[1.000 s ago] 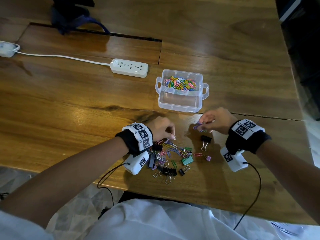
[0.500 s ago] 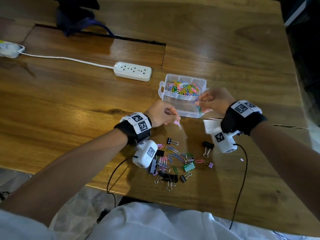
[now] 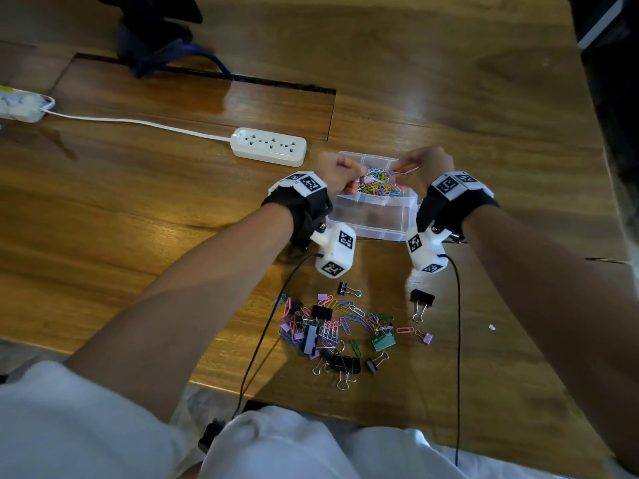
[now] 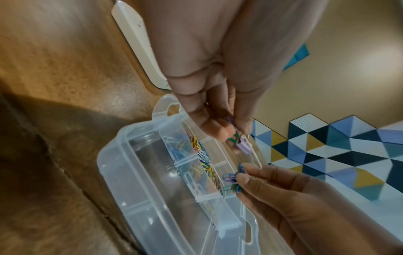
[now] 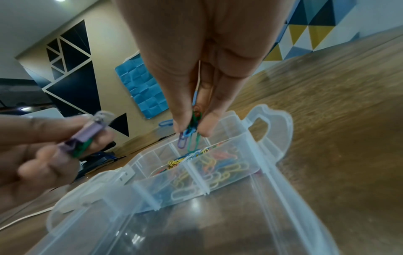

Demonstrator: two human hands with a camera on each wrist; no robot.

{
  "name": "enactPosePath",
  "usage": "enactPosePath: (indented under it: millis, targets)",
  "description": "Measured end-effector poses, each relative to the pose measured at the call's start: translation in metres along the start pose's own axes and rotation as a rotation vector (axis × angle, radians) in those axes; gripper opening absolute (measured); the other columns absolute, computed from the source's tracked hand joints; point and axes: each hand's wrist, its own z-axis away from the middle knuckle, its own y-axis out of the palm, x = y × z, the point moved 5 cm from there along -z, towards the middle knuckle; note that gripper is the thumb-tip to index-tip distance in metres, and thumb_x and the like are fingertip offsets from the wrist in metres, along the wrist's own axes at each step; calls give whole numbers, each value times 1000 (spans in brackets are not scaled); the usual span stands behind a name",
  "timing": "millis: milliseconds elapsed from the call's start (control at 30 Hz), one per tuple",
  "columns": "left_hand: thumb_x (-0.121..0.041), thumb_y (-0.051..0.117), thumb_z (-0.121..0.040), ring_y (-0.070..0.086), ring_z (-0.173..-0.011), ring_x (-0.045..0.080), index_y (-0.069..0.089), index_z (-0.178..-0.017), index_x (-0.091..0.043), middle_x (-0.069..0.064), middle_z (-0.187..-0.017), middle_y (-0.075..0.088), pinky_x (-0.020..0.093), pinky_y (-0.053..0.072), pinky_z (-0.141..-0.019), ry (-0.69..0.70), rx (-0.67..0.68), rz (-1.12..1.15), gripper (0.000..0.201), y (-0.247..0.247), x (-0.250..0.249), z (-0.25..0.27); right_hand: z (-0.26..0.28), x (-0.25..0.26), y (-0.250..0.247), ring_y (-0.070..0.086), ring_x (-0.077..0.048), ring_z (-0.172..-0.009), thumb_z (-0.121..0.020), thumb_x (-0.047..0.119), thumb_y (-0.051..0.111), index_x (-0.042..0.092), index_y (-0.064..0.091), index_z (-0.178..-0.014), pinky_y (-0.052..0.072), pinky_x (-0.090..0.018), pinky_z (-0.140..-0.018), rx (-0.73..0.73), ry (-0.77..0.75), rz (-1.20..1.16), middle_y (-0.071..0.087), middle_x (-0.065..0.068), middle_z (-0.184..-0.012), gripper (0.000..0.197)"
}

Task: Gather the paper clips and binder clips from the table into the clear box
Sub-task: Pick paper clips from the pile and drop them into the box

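Note:
The clear box stands open on the wooden table, its far compartment filled with colourful paper clips. Both hands hover over that compartment. My left hand pinches a lilac binder clip together with a green clip. My right hand pinches a few paper clips, blue, purple and green, just above the box. A loose pile of paper clips and binder clips lies on the table in front of the box, near the front edge.
A black binder clip and a small lilac one lie to the right of the pile. A white power strip with its cord sits left of the box. A dark bag is at the far left.
Both hands have lifted from the pile and moved forward to above the box's far compartment, each carrying clips.

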Motion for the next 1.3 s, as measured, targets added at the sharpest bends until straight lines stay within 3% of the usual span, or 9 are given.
enactPosePath:
  millis: [167,300,467,600,867,1000,1067,1167,1300]
  targets:
    - [2,54,-91,43,-26,1,52,-64,-5,9,-54,47,11,44,-37,-21,16,17,27,5,3,-6,0,-5,5,62,-9,-79,-81,18,69,17,70,-98,40,-5,-50,21,-5,-36,71,-1,-99,18]
    - [3,53,-91,41,-26,2,51,-64,-5,8,-61,44,13,42,-37,-24,21,35,28,9,7,-10,3,-1,5,60,-6,-94,-87,25,61,19,67,-106,39,-16,-79,-10,-77,-2,68,2,-108,21]
    - [2,55,-90,43,-27,2,54,-64,-4,9,-54,49,13,44,-38,-29,-12,35,27,9,9,-14,11,5,10,63,-10,-88,-80,34,69,21,69,-99,48,-24,-83,68,-131,-60,69,2,-94,23]
    - [0,59,-88,46,-28,2,56,-64,-4,-5,-32,53,14,46,-40,-52,-19,41,25,8,13,-20,12,7,15,68,-15,-87,-79,25,72,16,71,-95,54,-32,-87,85,-148,-44,72,-4,-92,19]
    - [-2,73,-77,55,-53,14,62,-70,-7,11,-67,61,21,51,-58,-59,70,22,14,10,13,-19,10,14,12,70,-19,-78,-86,25,64,13,72,-85,57,-38,-81,45,-101,-58,74,-8,-84,14]
    - [9,60,-84,58,-48,11,57,-68,-4,6,-54,64,17,51,-50,-80,48,58,21,14,7,-20,7,15,9,70,-21,-79,-85,25,64,12,72,-85,57,-38,-82,17,-54,-90,73,-8,-85,15]
    - [11,50,-89,61,-57,15,56,-72,0,12,-65,66,15,51,-49,-93,36,94,21,14,3,-20,4,14,6,70,-23,-82,-85,23,64,9,72,-86,55,-39,-85,2,-39,-74,73,-12,-88,15]
    - [10,50,-90,64,-94,30,60,-102,9,26,-107,62,19,58,-64,-137,12,81,16,14,2,-22,2,8,3,68,-23,-88,-86,20,64,8,71,-94,54,-37,-87,2,-14,-26,73,-12,-93,16]
    - [9,44,-92,53,-120,37,55,-118,10,25,-129,53,36,47,-101,-200,-24,16,29,13,0,-19,-1,1,3,68,-22,-88,-89,10,55,11,69,-104,54,-30,-83,-30,7,-46,71,-10,-103,21]
